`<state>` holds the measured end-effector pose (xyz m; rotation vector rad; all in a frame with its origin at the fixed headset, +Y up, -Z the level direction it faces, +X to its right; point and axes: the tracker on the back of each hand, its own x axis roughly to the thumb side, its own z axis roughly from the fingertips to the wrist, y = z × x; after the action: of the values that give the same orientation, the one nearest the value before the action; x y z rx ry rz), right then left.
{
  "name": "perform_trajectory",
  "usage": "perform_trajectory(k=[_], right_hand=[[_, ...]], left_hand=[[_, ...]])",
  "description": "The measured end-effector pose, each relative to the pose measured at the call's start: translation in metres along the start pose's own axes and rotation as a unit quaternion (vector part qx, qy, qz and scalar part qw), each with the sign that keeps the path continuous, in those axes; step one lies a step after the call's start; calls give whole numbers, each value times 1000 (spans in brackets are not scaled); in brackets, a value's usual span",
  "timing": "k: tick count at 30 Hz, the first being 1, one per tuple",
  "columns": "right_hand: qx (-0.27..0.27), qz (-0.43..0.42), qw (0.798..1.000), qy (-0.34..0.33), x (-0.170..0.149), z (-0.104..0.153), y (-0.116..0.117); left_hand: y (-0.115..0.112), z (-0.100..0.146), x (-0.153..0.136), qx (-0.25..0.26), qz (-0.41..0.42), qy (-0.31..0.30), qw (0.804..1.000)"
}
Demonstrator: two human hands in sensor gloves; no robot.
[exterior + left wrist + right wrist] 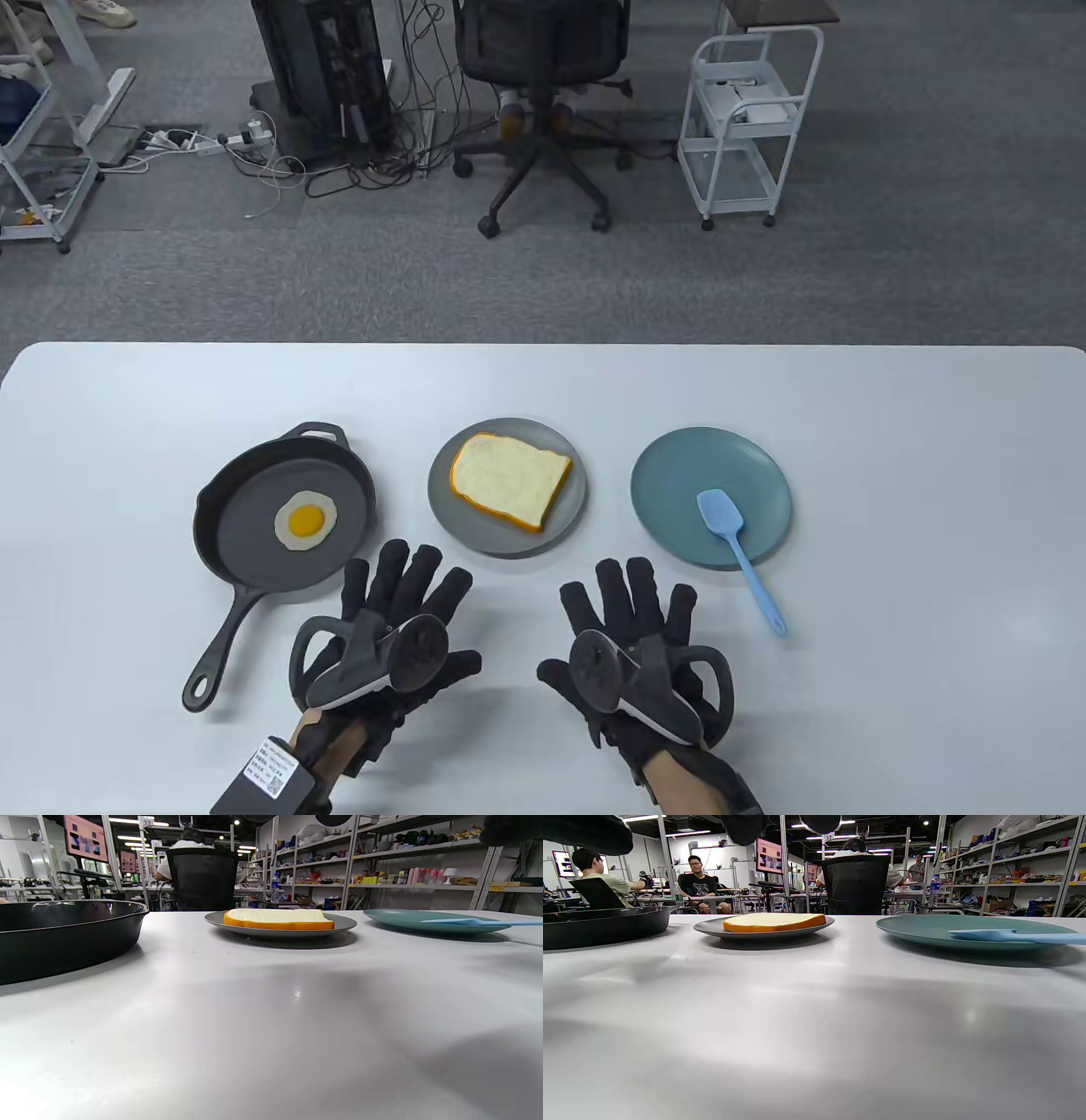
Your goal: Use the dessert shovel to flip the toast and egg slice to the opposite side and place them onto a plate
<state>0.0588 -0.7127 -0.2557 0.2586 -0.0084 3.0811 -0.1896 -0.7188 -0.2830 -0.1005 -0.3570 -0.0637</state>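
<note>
White table (543,399): bare strip along the near edge and wide bare band behind; across the middle, skillet (254,543), grey plate (450,518) and teal plate (679,475) stand apart, narrow gaps between them.

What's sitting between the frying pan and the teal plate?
The grey plate carrying the toast, seen in the table view.
</note>
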Motion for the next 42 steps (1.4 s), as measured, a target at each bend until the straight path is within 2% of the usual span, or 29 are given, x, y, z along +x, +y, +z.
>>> perform_trajectory(k=[12,21,24,29,35,38,40,42], right_hand=[[4,-10,1000,7,-2,0,0],[6,-22,1000,8,-4,1,0],[7,-20,1000,3,-2,1,-1],[5,-23,1000,1,-2,2,-2],[3,-23,1000,-4,0,3,-2],[2,-22,1000,-7,1,3,-1],[2,-23,1000,-8,1,3,-1],[3,-23,1000,-9,2,3,-1]], left_hand=[[-1,-1,-6,-11,15,9,1000],[4,1,-27,-6,35,59,998],[8,4,-46,20,35,108,993],[8,11,-76,34,40,179,982],[-5,18,-112,-5,43,271,961],[-14,22,-128,-20,39,337,940],[-18,27,-139,-21,49,390,919],[-22,28,-145,-40,61,412,908]])
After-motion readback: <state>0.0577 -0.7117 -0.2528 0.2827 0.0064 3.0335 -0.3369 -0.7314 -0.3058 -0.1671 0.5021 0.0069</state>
